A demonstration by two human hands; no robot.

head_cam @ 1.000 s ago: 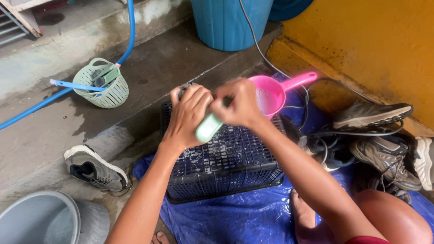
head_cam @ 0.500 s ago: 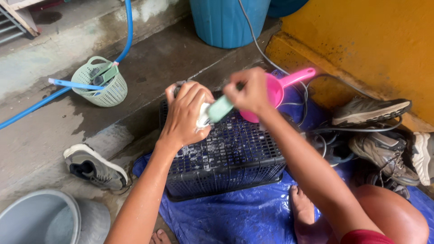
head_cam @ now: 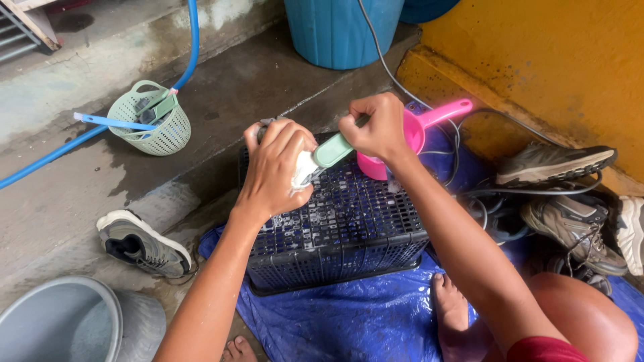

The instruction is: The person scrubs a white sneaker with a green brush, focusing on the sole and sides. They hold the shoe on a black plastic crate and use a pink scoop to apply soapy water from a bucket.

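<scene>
item: scrub brush point(head_cam: 330, 151), pale green handle, clamped in right hand point(head_cam: 379, 127); bristle end against a shoe point(head_cam: 278, 144) mostly hidden in the closed left hand point(head_cam: 276, 167), above an upturned black crate point(head_cam: 335, 228). handling: brush likely light, stiff, soapy-slick; hold mid-handle. shoe likely wet, pliable; hold around its body. nearby: pink dipper point(head_cam: 409, 131), blue tarp point(head_cam: 349, 322).

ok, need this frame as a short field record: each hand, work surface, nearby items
left hand: left hand gripping a mostly hidden soapy item over the crate
right hand: right hand gripping a pale green plastic brush handle, brush end against that item
surface: upturned dark blue plastic lattice crate on a wet blue tarp
behind crate: pink plastic dipper
left floor: grey sneaker, pale green mesh basket, blue hose
right: worn grey shoes
</scene>
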